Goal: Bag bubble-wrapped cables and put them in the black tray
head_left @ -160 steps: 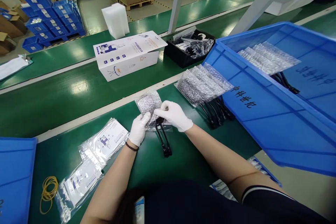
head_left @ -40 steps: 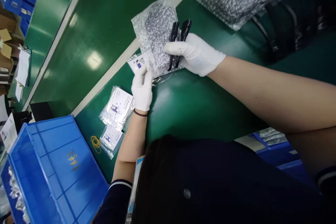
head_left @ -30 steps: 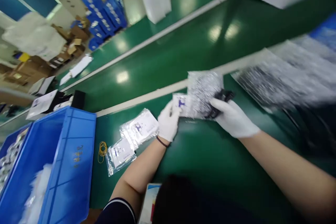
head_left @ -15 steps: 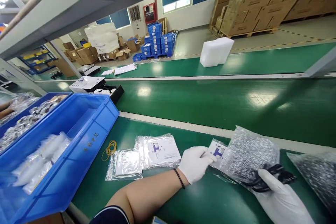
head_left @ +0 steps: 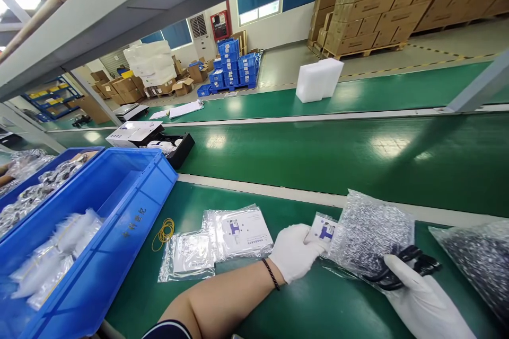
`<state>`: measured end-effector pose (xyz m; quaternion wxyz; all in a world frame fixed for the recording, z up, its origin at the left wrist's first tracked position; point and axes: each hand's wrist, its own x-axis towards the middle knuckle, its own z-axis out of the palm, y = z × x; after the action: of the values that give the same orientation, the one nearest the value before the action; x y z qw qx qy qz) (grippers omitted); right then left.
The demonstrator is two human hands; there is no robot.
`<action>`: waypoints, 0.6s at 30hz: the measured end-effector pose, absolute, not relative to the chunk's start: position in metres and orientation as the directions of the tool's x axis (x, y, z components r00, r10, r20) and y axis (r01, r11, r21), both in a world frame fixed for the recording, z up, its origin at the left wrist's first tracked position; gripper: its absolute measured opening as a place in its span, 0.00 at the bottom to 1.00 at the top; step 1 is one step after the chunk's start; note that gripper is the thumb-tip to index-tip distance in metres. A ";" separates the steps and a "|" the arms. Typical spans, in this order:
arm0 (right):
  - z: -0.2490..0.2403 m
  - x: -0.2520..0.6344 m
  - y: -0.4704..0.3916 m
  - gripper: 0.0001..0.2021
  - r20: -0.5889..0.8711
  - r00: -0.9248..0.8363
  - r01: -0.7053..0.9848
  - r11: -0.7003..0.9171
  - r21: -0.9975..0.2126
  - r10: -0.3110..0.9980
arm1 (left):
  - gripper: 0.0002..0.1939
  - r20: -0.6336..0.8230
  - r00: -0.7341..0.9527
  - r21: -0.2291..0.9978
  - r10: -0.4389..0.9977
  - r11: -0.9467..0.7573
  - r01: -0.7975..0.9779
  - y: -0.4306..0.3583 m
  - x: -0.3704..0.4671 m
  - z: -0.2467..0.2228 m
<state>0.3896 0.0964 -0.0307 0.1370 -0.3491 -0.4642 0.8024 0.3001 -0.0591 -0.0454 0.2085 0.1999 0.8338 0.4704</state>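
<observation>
Fingers of the left hand (head_left: 295, 252) are pinched on a small bagged card (head_left: 325, 229), which is pressed against the bubble-wrap pouch (head_left: 371, 233). The pouch and the folded black cable (head_left: 409, 265) are clamped together by the right hand (head_left: 425, 302) low on the green bench (head_left: 246, 302). Since half a second ago the hold has barely changed; the card appears to have been drawn slightly nearer the pouch. Two more bagged leaflets (head_left: 238, 230) and a blue crate (head_left: 131, 206) lie to the left.

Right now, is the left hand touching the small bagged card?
Touching. Head view shows the left hand with fingertips pinching the small bagged card at its left edge, beside the bubble-wrap bag.
</observation>
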 end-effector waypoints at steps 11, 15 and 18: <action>-0.042 0.389 0.102 0.35 -0.409 -0.747 0.102 -0.517 -0.850 0.525 | 0.14 -0.184 -0.838 0.865 0.514 0.489 0.110 -0.058 0.296 -0.055; -0.051 0.388 0.106 0.30 -0.384 -0.769 0.046 -0.554 -0.831 0.512 | 0.12 -0.202 -0.825 0.858 0.529 0.502 0.111 -0.056 0.296 -0.047; -0.046 0.390 0.099 0.24 -0.253 -0.882 -0.024 -0.574 -0.818 0.398 | 0.12 -0.195 -0.820 0.912 0.539 0.408 0.051 -0.057 0.305 -0.041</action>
<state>0.3903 0.0991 -0.0462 0.1224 -0.2097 -0.4449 0.8620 0.3052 -0.0573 -0.0413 0.2380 0.1832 0.8046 0.5123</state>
